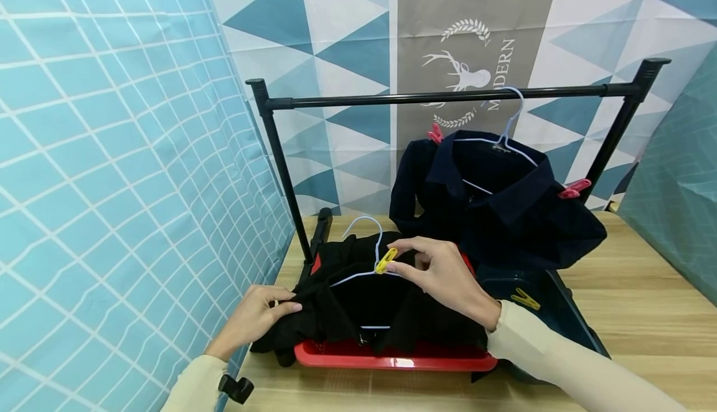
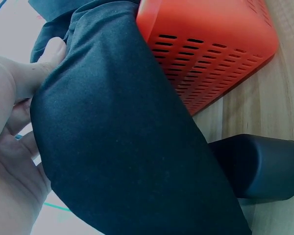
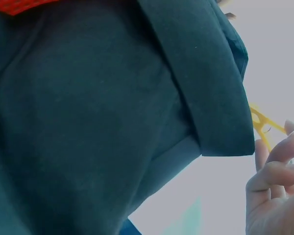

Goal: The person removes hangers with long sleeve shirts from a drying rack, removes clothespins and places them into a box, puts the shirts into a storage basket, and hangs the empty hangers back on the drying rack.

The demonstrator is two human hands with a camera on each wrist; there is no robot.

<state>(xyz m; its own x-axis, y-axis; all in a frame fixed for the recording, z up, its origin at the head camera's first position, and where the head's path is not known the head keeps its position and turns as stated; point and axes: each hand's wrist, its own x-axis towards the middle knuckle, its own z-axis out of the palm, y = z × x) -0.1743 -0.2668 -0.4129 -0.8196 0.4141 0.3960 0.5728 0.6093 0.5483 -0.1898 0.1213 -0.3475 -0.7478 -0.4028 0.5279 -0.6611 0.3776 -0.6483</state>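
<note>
A black collared shirt [image 1: 319, 322] lies over a red basket [image 1: 392, 362], with a pale blue hanger [image 1: 379, 238] inside its neck and the hook standing up. My left hand [image 1: 254, 315] pinches the shirt's left shoulder between thumb and fingers. In the left wrist view, dark cloth [image 2: 112, 117] drapes beside the thumb. My right hand [image 1: 442, 272] pinches a yellow clothespin [image 1: 386, 261] by the base of the hanger hook. The right wrist view shows the clothespin [image 3: 264, 122] between the fingertips, partly behind the collar; whether it touches the hanger I cannot tell.
Behind, a navy shirt [image 1: 504, 225] hangs by a hanger from a black rack [image 1: 392, 98], with pink clothespins [image 1: 575, 188] at its shoulders. A dark bin [image 1: 566, 312] at right holds another yellow clothespin [image 1: 524, 299]. A tiled-pattern sheet [image 1: 112, 150] borders the left.
</note>
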